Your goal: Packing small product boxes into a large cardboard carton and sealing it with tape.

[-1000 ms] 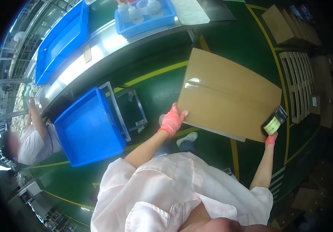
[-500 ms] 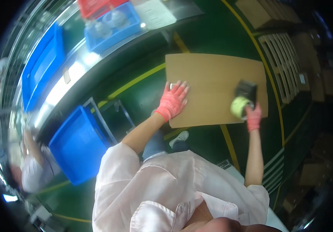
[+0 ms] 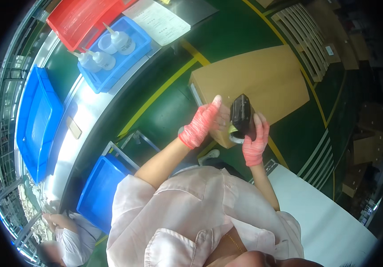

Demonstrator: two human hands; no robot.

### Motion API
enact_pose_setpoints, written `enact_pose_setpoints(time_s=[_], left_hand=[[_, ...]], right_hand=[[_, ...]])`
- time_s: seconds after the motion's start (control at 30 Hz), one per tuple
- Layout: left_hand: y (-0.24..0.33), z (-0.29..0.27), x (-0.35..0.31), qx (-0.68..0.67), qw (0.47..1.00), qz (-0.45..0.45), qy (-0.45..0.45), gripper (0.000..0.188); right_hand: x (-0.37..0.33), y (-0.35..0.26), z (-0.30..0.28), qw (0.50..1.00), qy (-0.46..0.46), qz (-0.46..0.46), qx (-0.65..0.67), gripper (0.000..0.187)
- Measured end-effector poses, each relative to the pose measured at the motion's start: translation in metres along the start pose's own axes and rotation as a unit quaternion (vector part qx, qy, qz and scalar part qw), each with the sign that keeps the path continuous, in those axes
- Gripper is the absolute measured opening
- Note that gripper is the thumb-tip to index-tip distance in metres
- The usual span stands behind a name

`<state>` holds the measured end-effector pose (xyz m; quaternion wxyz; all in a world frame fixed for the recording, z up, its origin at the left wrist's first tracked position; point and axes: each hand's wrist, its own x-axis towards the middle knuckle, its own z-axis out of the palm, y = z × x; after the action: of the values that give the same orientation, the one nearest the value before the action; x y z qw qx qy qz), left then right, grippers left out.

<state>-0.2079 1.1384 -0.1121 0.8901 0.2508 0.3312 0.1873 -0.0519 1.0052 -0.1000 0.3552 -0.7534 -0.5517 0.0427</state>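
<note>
My right hand [image 3: 256, 139], in a pink-red knit glove with bare fingertips, grips a black tape dispenser [image 3: 241, 111] carrying a roll of yellowish tape [image 3: 235, 132]. The dispenser is held tilted up over the near end of a large brown cardboard box [image 3: 262, 82]. Just left of the dispenser is my left hand [image 3: 201, 124], gloved alike, its thumb raised and apart from the fingers. Those fingers are partly blurred, and I see nothing held in them. A pale strip marks the box's left end.
Left, a metal bench [image 3: 73, 129] bears a blue tray [image 3: 40, 120], a red bin [image 3: 82, 20] and a light-blue bin [image 3: 147, 42] with several white bottles. Another blue tub [image 3: 104, 189] stands below. A co-worker [image 3: 73, 240] is at lower left; a white tabletop [image 3: 316, 213] lies right.
My right hand has brought the tape dispenser left and nearer to me. My left hand has lifted from lying flat on the cardboard. The view has turned, showing the box's left end.
</note>
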Motion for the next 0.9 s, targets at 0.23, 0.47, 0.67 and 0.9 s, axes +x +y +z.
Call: enact_pose_setpoints(time_s=[0.23, 0.47, 0.67, 0.9], left_hand=[[-0.004, -0.02, -0.003, 0.113, 0.992, -0.027, -0.039, 0.053], [0.011, -0.032, 0.014, -0.028, 0.991, -0.132, -0.026, 0.046], [0.002, -0.046, 0.068, 0.367, 0.921, 0.07, 0.108, 0.031], [0.066, -0.124, 0.145, 0.475, 0.851, 0.063, 0.214, 0.033]], right_hand=[[-0.014, -0.002, -0.004, 0.976, -0.05, -0.172, -0.127, 0.069], [-0.022, -0.001, 0.003, 0.975, -0.075, -0.171, -0.124, 0.072], [-0.005, -0.024, 0.004, 0.973, -0.146, -0.088, -0.156, 0.07], [-0.006, 0.0, -0.002, 0.958, -0.18, 0.0, -0.222, 0.065]])
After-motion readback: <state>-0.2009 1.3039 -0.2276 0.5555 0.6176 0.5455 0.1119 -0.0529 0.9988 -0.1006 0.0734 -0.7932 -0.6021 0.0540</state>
